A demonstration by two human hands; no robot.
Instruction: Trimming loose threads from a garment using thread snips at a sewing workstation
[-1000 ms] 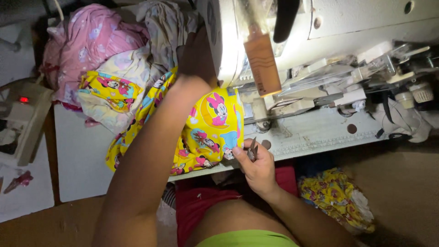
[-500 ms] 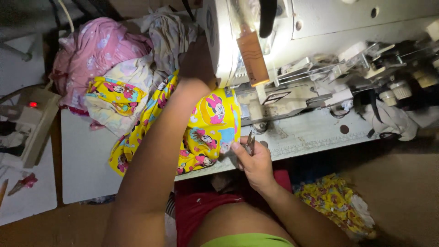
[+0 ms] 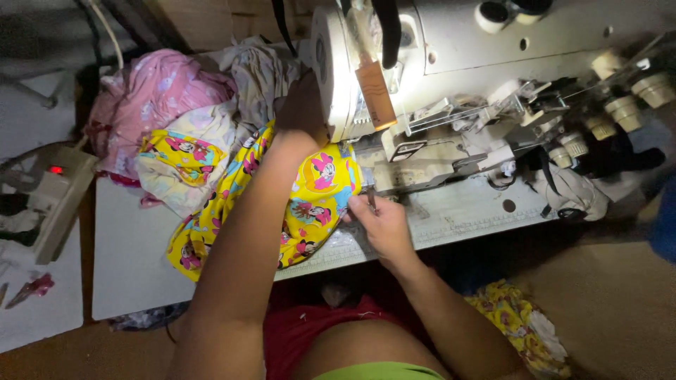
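A yellow cartoon-print cloth (image 3: 313, 200) lies on the white sewing table (image 3: 134, 260), its right edge under the white sewing machine (image 3: 451, 91). My left hand (image 3: 301, 105) reaches far up to the machine's round left end, above the cloth; its fingers are hidden, so its grip is unclear. My right hand (image 3: 379, 224) sits at the cloth's right edge, just below the needle area. Its fingers pinch a small thin metal tool (image 3: 371, 199) that points up toward the machine.
Pink and pale printed garments (image 3: 165, 116) are heaped at the table's back left. A power strip with a red light (image 3: 60, 193) lies far left. More yellow print cloth (image 3: 521, 324) is on the floor at the right. Thread guides and knobs (image 3: 620, 105) stick out on the machine's right.
My right hand has shifted slightly up toward the needle area with the tool. My left hand stays at the machine's left end. The camera view has drifted a little.
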